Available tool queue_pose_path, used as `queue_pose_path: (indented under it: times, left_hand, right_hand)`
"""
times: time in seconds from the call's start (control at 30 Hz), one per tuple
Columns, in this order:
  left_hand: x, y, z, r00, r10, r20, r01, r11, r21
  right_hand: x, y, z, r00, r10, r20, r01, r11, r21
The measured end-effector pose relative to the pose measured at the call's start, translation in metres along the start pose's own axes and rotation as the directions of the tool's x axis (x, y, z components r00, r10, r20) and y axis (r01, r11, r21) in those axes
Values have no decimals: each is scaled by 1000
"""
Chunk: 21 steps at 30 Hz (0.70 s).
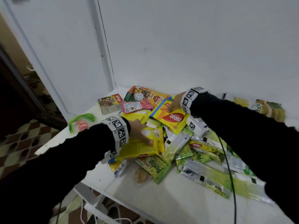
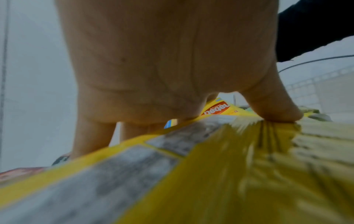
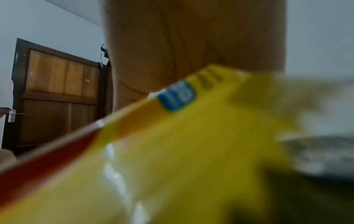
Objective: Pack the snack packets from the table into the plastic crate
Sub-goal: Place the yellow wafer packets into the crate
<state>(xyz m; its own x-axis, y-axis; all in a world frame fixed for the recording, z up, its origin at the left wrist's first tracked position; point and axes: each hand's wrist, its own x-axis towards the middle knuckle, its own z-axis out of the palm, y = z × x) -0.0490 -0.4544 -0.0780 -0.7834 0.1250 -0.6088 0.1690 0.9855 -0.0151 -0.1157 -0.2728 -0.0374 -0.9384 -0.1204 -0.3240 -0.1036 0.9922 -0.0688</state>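
Observation:
A heap of snack packets (image 1: 186,146), mostly yellow and green, covers the white table (image 1: 161,196). My left hand (image 1: 140,131) grips a yellow packet (image 1: 142,147) at the heap's left side. The left wrist view shows the thumb (image 2: 277,115) pressing the yellow packet's (image 2: 210,174) top while the fingers (image 2: 91,136) reach past its far edge. My right hand (image 1: 174,104) holds a yellow Nabati packet (image 1: 171,118) by its far end at the back of the heap. In the blurred right wrist view the Nabati packet (image 3: 182,151) hides the fingers below the palm (image 3: 191,45). No crate shows in the head view.
A Coco Pops box (image 1: 110,103), a pink packet (image 1: 137,106) and an orange pouch (image 1: 145,94) lie at the back left. A green and pink item (image 1: 80,122) sits near the table's left edge. A black cable (image 1: 229,167) crosses the heap. More packets (image 1: 268,109) lie far right.

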Motion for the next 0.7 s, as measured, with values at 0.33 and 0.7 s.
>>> queue_pose_path:
  times: [0.33,0.7]
  left_hand:
    - [-1,-4,-10,988,134,-78,-140,987,-82]
    - [-34,-20,-53,891,188,-414,-302,926,-229]
  right_hand:
    - [19,3,-2,997,74,-11,-72,987,143]
    - [-34,29,-47,911,50,-410,194,826,530]
